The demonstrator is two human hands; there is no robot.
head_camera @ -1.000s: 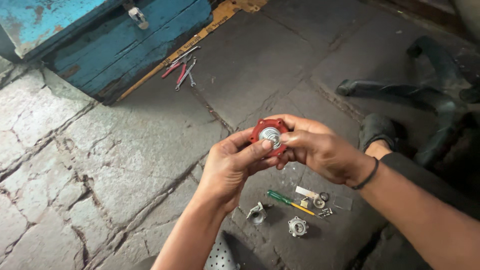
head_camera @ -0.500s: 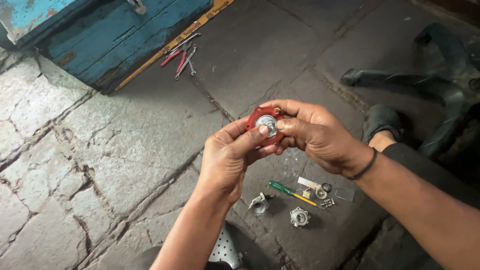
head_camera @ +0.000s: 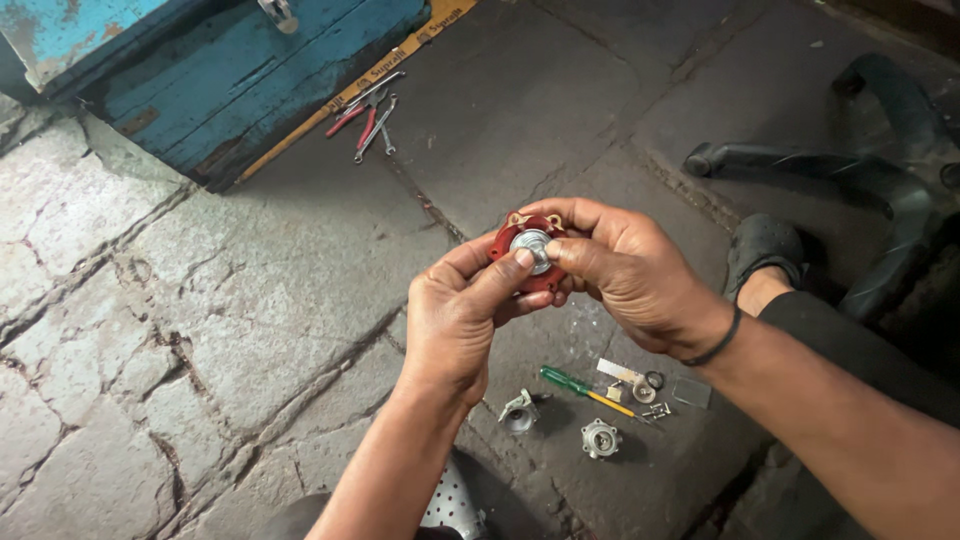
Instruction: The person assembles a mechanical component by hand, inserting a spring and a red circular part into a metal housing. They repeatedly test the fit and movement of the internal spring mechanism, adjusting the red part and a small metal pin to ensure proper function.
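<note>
I hold a small round red part (head_camera: 514,243) with a silver metal disc at its centre, up in front of me over the stone floor. My left hand (head_camera: 455,315) grips it from below, thumb pressed on the silver disc. My right hand (head_camera: 625,270) wraps it from the right, thumb tip also on the disc. Below the hands, on the floor, lie a green-handled screwdriver (head_camera: 585,389), a small metal housing (head_camera: 519,412), a round metal fitting (head_camera: 600,438) and a few tiny loose parts (head_camera: 648,388).
A blue wooden box (head_camera: 230,70) stands at the top left, with red-handled pliers and spanners (head_camera: 366,115) beside it. A black plastic chair base (head_camera: 860,170) lies at the right. My dark shoe (head_camera: 762,250) rests near it.
Both hands have shifted slightly on the red part, the thumbs pressing closer on the silver disc. The view has tilted a little; the floor items stayed put.
</note>
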